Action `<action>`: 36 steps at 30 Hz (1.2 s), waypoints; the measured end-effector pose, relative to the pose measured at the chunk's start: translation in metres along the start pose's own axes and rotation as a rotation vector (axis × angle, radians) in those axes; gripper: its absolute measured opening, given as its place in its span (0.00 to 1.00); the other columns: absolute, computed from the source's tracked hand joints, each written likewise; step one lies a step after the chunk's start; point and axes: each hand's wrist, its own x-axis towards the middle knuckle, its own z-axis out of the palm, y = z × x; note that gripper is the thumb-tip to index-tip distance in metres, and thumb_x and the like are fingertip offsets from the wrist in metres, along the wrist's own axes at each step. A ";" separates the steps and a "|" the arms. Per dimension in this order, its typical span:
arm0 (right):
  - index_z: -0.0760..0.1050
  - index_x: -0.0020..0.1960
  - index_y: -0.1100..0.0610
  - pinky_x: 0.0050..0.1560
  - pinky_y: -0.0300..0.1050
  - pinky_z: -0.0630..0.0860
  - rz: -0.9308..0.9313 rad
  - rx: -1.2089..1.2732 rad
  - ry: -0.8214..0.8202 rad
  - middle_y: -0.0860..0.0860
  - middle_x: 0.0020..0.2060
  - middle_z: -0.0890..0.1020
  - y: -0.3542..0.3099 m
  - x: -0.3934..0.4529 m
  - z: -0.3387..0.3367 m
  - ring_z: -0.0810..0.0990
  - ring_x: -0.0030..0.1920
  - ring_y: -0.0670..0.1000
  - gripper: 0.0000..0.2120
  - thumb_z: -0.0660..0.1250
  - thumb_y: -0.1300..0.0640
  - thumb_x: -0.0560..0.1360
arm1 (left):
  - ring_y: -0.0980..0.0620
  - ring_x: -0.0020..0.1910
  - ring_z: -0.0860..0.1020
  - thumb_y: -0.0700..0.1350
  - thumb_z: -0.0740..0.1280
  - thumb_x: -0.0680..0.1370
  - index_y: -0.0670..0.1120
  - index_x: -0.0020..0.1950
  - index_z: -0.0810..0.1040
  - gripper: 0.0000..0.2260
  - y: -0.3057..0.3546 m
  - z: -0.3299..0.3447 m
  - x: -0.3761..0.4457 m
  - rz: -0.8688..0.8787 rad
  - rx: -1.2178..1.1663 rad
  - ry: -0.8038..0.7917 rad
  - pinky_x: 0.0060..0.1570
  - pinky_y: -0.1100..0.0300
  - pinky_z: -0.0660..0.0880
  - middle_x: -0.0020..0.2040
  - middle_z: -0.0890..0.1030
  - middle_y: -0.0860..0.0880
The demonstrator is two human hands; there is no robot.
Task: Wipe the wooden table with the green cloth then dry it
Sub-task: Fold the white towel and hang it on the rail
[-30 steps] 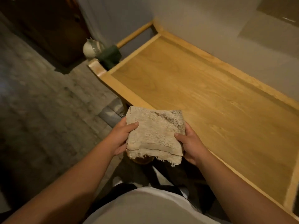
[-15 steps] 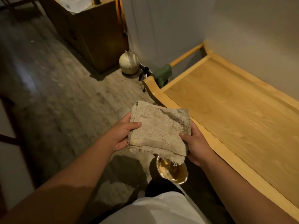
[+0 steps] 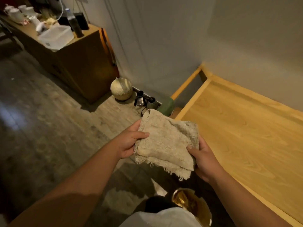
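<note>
A folded beige towel point(image 3: 167, 141) with frayed edges is held in front of me, off the left edge of the wooden table point(image 3: 246, 136). My left hand point(image 3: 129, 141) grips its left side, thumb on top. Its right side is gripped by my right hand point(image 3: 203, 159), thumb also on top. The green cloth point(image 3: 165, 106) hangs at the table's far left corner, partly hidden behind the towel. The light wooden tabletop stretches along the wall on the right.
A round pale vase point(image 3: 121, 89) and a small dark kettle point(image 3: 141, 99) stand on the floor by the wall. A brown cabinet point(image 3: 78, 63) with a white box and bottles is at the back left. A gold-lined bowl point(image 3: 191, 205) sits by my feet.
My view has swung left and up, away from the table, bringing the cabinet and floor into sight. Both hands keep holding the beige towel, now left of the table edge.
</note>
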 end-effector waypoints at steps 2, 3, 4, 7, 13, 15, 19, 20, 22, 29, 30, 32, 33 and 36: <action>0.72 0.66 0.43 0.53 0.56 0.81 -0.006 -0.019 0.013 0.53 0.60 0.82 -0.014 0.018 0.010 0.82 0.59 0.57 0.23 0.60 0.67 0.81 | 0.39 0.62 0.80 0.28 0.59 0.79 0.55 0.66 0.74 0.25 0.021 -0.007 0.018 -0.005 0.025 -0.026 0.55 0.44 0.80 0.61 0.83 0.43; 0.73 0.66 0.43 0.52 0.54 0.82 -0.020 -0.016 0.028 0.53 0.60 0.82 -0.023 0.027 0.014 0.82 0.59 0.56 0.23 0.59 0.68 0.81 | 0.39 0.62 0.80 0.28 0.59 0.79 0.55 0.67 0.73 0.26 0.032 -0.010 0.026 -0.001 0.024 -0.034 0.54 0.44 0.80 0.61 0.82 0.43; 0.73 0.65 0.43 0.50 0.52 0.82 -0.039 -0.013 0.040 0.52 0.60 0.82 -0.032 0.035 0.017 0.82 0.59 0.56 0.23 0.60 0.68 0.81 | 0.39 0.62 0.80 0.28 0.58 0.79 0.55 0.69 0.72 0.27 0.041 -0.012 0.036 0.003 0.014 -0.046 0.54 0.44 0.80 0.62 0.82 0.42; 0.74 0.66 0.41 0.49 0.49 0.81 -0.090 -0.030 0.064 0.52 0.60 0.83 -0.056 0.060 0.024 0.82 0.59 0.56 0.24 0.60 0.68 0.81 | 0.39 0.61 0.80 0.27 0.57 0.78 0.55 0.71 0.71 0.29 0.065 -0.019 0.070 0.011 0.004 -0.086 0.50 0.45 0.81 0.62 0.82 0.43; 0.72 0.67 0.42 0.45 0.48 0.82 -0.133 0.007 0.258 0.51 0.59 0.83 -0.074 0.114 0.023 0.83 0.58 0.55 0.24 0.59 0.68 0.82 | 0.39 0.61 0.80 0.29 0.62 0.72 0.57 0.71 0.71 0.33 0.103 -0.024 0.162 -0.066 0.020 -0.167 0.49 0.45 0.81 0.62 0.82 0.43; 0.73 0.65 0.41 0.45 0.49 0.82 -0.137 0.015 0.329 0.50 0.58 0.84 -0.077 0.135 0.023 0.83 0.57 0.55 0.24 0.60 0.67 0.81 | 0.38 0.62 0.80 0.27 0.59 0.74 0.56 0.74 0.69 0.34 0.115 -0.026 0.193 -0.105 0.059 -0.212 0.52 0.43 0.80 0.64 0.81 0.42; 0.75 0.63 0.38 0.48 0.49 0.82 -0.186 0.016 0.435 0.48 0.56 0.84 -0.090 0.179 0.027 0.83 0.57 0.53 0.26 0.60 0.69 0.81 | 0.39 0.62 0.79 0.27 0.57 0.75 0.58 0.78 0.64 0.37 0.139 -0.036 0.257 -0.176 0.120 -0.273 0.54 0.40 0.79 0.69 0.75 0.40; 0.74 0.63 0.38 0.49 0.49 0.82 -0.197 0.011 0.456 0.48 0.56 0.84 -0.094 0.190 0.029 0.83 0.57 0.52 0.25 0.60 0.68 0.80 | 0.40 0.61 0.80 0.26 0.57 0.76 0.59 0.78 0.64 0.37 0.146 -0.039 0.272 -0.190 0.134 -0.282 0.53 0.41 0.79 0.69 0.75 0.41; 0.74 0.65 0.39 0.50 0.50 0.82 -0.187 -0.005 0.518 0.48 0.57 0.84 -0.101 0.211 0.033 0.83 0.57 0.52 0.24 0.61 0.67 0.80 | 0.43 0.58 0.82 0.26 0.56 0.77 0.62 0.77 0.63 0.38 0.158 -0.043 0.300 -0.222 0.185 -0.293 0.50 0.44 0.80 0.67 0.76 0.44; 0.72 0.69 0.44 0.56 0.50 0.80 -0.176 -0.147 0.694 0.49 0.60 0.81 -0.119 0.273 0.018 0.81 0.60 0.51 0.25 0.58 0.69 0.80 | 0.46 0.60 0.79 0.24 0.55 0.76 0.63 0.77 0.62 0.40 0.177 -0.031 0.381 -0.267 0.349 -0.295 0.47 0.48 0.81 0.66 0.76 0.49; 0.72 0.69 0.44 0.56 0.50 0.80 -0.175 -0.161 0.716 0.49 0.60 0.81 -0.120 0.280 0.011 0.80 0.60 0.51 0.25 0.59 0.68 0.80 | 0.47 0.60 0.79 0.24 0.56 0.76 0.63 0.77 0.61 0.41 0.175 -0.029 0.392 -0.268 0.362 -0.288 0.47 0.48 0.82 0.66 0.76 0.49; 0.72 0.70 0.44 0.58 0.52 0.80 -0.171 -0.200 0.746 0.48 0.61 0.80 -0.120 0.297 -0.006 0.79 0.61 0.51 0.24 0.60 0.66 0.80 | 0.48 0.61 0.78 0.24 0.55 0.76 0.63 0.78 0.60 0.41 0.168 -0.025 0.413 -0.260 0.389 -0.275 0.47 0.48 0.81 0.68 0.74 0.49; 0.71 0.70 0.45 0.59 0.54 0.79 -0.161 -0.216 0.756 0.49 0.61 0.80 -0.119 0.305 -0.015 0.79 0.61 0.52 0.23 0.60 0.65 0.80 | 0.48 0.61 0.78 0.24 0.55 0.76 0.63 0.78 0.59 0.41 0.163 -0.023 0.422 -0.259 0.404 -0.264 0.48 0.49 0.81 0.68 0.74 0.50; 0.72 0.69 0.47 0.59 0.54 0.79 -0.145 -0.264 0.783 0.50 0.61 0.80 -0.113 0.330 -0.039 0.79 0.61 0.51 0.21 0.61 0.64 0.80 | 0.46 0.64 0.77 0.24 0.54 0.76 0.62 0.79 0.59 0.41 0.145 -0.023 0.445 -0.252 0.405 -0.228 0.51 0.46 0.81 0.69 0.73 0.49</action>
